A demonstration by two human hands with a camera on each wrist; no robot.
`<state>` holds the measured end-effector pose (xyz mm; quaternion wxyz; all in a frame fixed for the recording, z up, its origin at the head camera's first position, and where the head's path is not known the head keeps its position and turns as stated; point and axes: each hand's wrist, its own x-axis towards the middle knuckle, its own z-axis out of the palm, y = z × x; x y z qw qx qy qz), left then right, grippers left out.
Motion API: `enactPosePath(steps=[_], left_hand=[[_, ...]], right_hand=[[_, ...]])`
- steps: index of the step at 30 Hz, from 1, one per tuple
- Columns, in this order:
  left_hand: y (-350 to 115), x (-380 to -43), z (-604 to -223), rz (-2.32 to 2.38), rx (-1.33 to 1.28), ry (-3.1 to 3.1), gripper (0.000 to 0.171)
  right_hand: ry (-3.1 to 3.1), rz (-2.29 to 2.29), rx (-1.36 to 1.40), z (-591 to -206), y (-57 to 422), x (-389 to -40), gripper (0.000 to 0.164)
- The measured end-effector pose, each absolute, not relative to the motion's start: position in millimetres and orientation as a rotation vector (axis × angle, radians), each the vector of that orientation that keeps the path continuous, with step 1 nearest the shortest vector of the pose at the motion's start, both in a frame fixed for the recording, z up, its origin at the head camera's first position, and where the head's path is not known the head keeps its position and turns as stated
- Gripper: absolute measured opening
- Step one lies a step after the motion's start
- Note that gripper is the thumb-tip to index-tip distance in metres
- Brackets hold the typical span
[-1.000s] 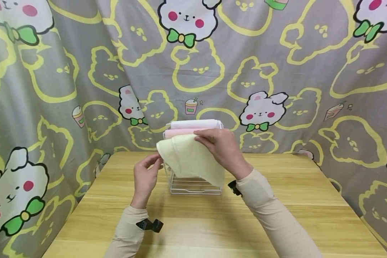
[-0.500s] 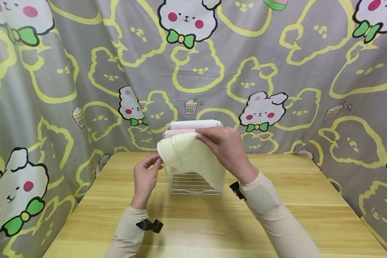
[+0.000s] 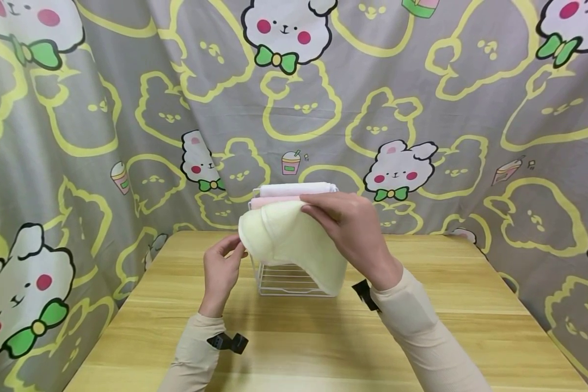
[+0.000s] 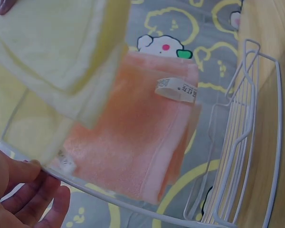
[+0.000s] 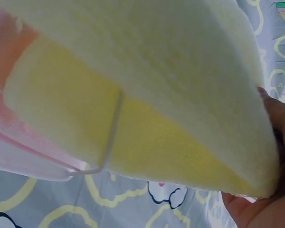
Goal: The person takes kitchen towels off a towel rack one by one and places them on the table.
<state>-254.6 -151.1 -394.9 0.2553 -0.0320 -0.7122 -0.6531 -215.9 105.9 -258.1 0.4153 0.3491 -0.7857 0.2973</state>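
Cloth (image 3: 299, 234) of pale yellow hangs near the table's (image 3: 446, 272) far edge between right hand (image 3: 356, 231), pinching its top, and left hand (image 3: 221, 269), pinching the wire rack (image 3: 296, 295).

A grey, rabbit-printed fabric curtain (image 3: 353, 71) hangs from nine through three o'clock; a yellowish wood-grained tabletop (image 3: 451, 294) spans six.

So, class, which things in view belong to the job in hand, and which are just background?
Likely the job:
yellow cloth, held by the right hand
white wire rack
pink cloth and white cloth, on the rack

Just background:
wooden table
patterned curtain
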Motion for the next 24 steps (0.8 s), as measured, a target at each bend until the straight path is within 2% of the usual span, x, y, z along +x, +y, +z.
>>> enactPosePath(steps=[24], left_hand=[[-152, -253, -395, -1.743, -0.064, -1.949, 0.014]], right_hand=[[-1.859, 0.780, 0.873, -246, 114, -178, 0.026]])
